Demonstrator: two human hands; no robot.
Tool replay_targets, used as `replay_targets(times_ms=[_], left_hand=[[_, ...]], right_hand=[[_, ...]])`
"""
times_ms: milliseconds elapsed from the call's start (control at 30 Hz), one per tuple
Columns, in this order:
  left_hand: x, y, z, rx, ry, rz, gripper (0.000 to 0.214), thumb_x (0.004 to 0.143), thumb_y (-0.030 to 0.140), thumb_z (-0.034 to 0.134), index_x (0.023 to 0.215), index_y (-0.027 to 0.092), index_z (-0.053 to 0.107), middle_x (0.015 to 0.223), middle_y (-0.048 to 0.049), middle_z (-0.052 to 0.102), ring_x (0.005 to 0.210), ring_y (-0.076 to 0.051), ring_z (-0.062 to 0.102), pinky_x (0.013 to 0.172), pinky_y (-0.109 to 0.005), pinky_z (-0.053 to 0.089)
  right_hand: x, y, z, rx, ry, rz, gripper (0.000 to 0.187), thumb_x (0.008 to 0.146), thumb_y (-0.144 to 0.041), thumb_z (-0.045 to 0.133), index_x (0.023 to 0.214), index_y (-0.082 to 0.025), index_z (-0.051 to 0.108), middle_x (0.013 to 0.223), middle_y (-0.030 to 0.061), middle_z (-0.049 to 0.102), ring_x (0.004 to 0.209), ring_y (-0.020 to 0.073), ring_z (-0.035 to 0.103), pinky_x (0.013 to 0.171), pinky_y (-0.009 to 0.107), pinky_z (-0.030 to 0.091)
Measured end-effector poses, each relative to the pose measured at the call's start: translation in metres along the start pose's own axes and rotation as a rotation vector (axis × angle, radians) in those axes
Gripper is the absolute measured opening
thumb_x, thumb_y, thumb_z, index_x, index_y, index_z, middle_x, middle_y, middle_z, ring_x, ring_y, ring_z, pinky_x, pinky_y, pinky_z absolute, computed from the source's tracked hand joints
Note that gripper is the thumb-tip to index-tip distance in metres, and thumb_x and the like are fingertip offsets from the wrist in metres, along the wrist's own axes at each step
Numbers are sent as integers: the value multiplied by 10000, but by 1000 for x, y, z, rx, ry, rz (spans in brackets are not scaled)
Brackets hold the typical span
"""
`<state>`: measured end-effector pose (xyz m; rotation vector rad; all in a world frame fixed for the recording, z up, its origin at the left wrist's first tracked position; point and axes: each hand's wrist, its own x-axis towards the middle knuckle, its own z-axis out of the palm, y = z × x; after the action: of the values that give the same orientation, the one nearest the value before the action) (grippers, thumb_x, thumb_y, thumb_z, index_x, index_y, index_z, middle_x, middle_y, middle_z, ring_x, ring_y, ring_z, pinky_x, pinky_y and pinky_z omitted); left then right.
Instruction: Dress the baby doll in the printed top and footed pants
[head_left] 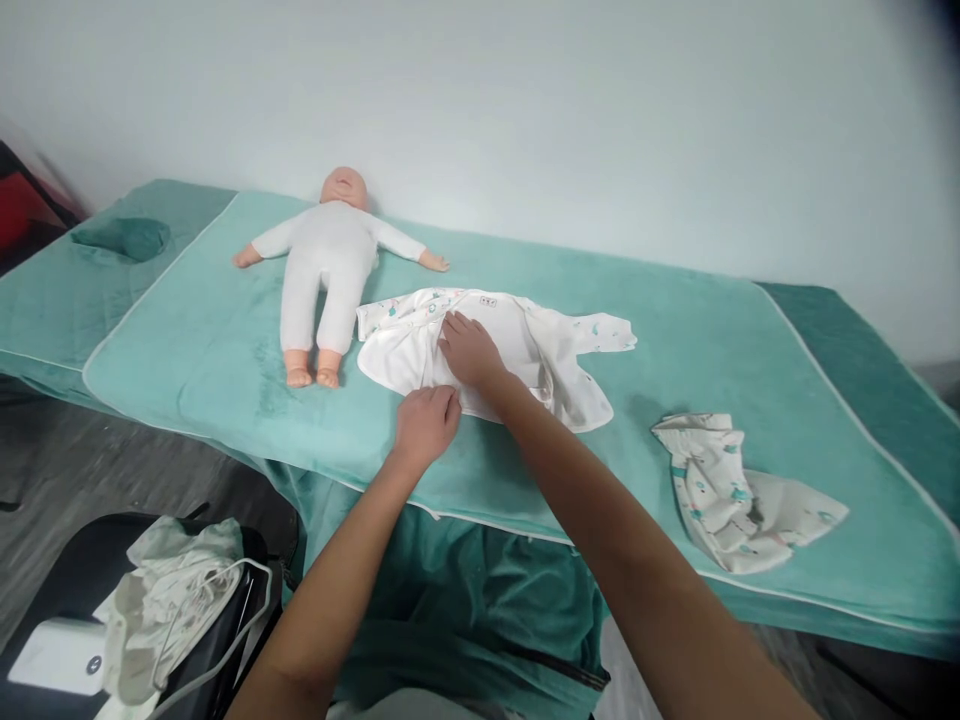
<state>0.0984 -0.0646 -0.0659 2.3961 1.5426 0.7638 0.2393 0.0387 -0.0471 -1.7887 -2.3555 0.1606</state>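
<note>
A white baby shirt [514,335] with small coloured prints lies spread on the bed, its front opened out and its plain inside facing up. My left hand [427,425] is at the shirt's near edge, fingers curled over the hem and closed. On the inside of the shirt, near its middle, my right hand [472,350] rests with its fingers laid out flat. Left of the shirt, a baby doll [328,255] in a white body lies on its back, arms spread. To the right lies a crumpled pair of printed baby trousers [720,490].
Green velvety covers [525,460] lie over the long bed, which stands against a pale wall [525,120]. At the lower left, a black chair [82,550] holds a bundle of cloth [187,560], a cable and a white box-like device [60,655].
</note>
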Motion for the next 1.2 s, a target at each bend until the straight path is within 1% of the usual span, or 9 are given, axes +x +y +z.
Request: replay_targets(times_ms=[100,200,333,433,600,700,833,1000,1200], left_hand=[[0,0,1,-10,10,1,228,1018,245,464,921,231,670,836,-49,753,824,-224,698,735,-359,458],[0,0,2,-25,18,5,213,1011,239,475,911,233,663,833,-46,749,814,-220,692,733,-358,459],[-1,0,3,-54,38,20,205,1008,222,475,912,225,656,861,-55,754,840,-215,689,753,-361,463],[-1,0,5,-58,77,26,196,1000,204,482,908,216,654,854,-60,748,840,-215,679,752,-366,462],[0,-1,7,-34,177,54,168,969,166,524,862,211,645,801,-35,727,788,-200,656,718,-352,448],[1,-1,8,-30,231,80,168,966,164,531,845,209,638,777,-28,716,756,-192,645,697,-343,440],[-1,-2,7,-44,304,128,173,969,154,520,850,202,637,756,-31,712,732,-184,640,687,-333,442],[-6,-2,7,-59,384,194,183,983,178,498,875,196,644,711,-29,709,662,-168,623,650,-320,435],[-6,-2,6,-76,367,187,171,988,192,501,892,197,643,727,-32,720,669,-163,641,655,-309,441]], right_hand=[[25,3,2,-3,0,3,532,1055,-269,258,1485,-93,517,1612,143,482,1532,282,357,1272,527,223],[40,11,3,-4,0,21,506,1049,-277,274,1410,-113,589,1541,139,564,1491,298,400,1268,560,210],[51,17,4,-6,15,42,484,1054,-290,285,1376,-131,608,1520,136,583,1484,301,396,1264,581,200],[53,16,5,-8,34,51,465,1057,-298,296,1359,-143,615,1502,133,597,1472,300,410,1259,582,211],[48,11,5,0,142,81,421,1039,-259,344,1273,-120,666,1432,164,641,1430,308,467,1233,547,275],[44,8,7,12,184,101,434,1036,-256,356,1317,-106,650,1477,166,610,1470,309,434,1228,521,295],[37,2,11,-2,166,109,517,1052,-312,339,1457,-71,550,1585,175,505,1532,326,359,1257,545,242],[22,-12,17,-41,166,110,595,1044,-322,339,1538,-8,445,1643,206,412,1559,341,316,1271,566,206],[2,-33,21,-67,139,76,625,1053,-327,293,1549,33,415,1660,226,365,1571,326,307,1284,566,192]])
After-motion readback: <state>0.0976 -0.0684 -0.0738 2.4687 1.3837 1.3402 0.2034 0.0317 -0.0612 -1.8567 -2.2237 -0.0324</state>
